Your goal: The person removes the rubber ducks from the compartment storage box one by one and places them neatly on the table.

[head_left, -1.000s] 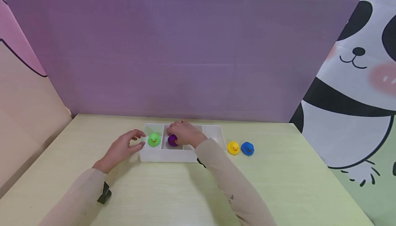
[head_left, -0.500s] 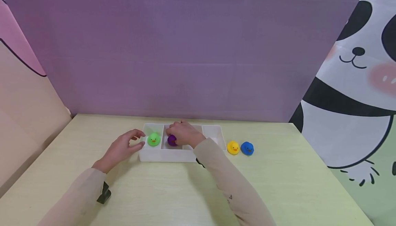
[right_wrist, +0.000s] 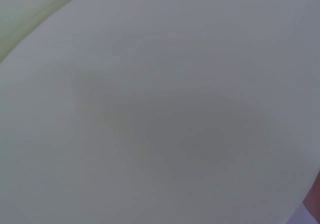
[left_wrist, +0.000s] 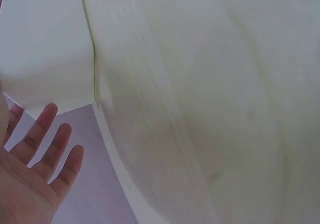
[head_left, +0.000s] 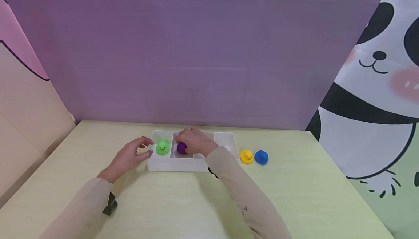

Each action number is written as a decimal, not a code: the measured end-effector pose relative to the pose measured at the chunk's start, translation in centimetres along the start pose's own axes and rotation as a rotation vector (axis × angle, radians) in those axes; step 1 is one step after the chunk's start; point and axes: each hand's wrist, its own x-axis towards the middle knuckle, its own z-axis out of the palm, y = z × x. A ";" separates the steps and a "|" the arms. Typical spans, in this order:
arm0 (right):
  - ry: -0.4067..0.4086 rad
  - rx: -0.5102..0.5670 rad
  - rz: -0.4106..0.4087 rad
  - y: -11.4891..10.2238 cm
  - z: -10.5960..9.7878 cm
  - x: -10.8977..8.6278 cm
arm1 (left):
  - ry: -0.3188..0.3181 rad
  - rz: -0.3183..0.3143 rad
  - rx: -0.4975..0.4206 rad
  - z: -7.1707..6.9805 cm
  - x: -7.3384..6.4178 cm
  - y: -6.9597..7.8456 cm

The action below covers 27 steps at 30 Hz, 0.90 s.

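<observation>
Barely any shift since the earlier frame. Head view: purple toy (head_left: 181, 148) in second compartment from left of white tray (head_left: 178, 164), just left of right hand (head_left: 195, 141), fingers curled on it; right hand nearer, toy roundish, no clear long axis. Divider (head_left: 172, 145) close on left, then green duck (head_left: 162, 147); yellow duck (head_left: 246, 156) and blue duck (head_left: 261, 157) outside, rightward. Left wrist view: left hand (left_wrist: 37, 171), fingers apart, beside tray. Right wrist view: pale blur; cannot tell fingers.
</observation>
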 end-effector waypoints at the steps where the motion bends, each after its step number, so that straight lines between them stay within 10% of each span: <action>1: 0.002 0.005 -0.002 0.0 0.0 0.0 | 0.000 -0.001 -0.002 0.0 0.0 0.0; 27: 0.085 0.033 -0.037 0.9 -1.8 -1.3 | -0.007 -0.008 -0.002 0.0 0.1 0.1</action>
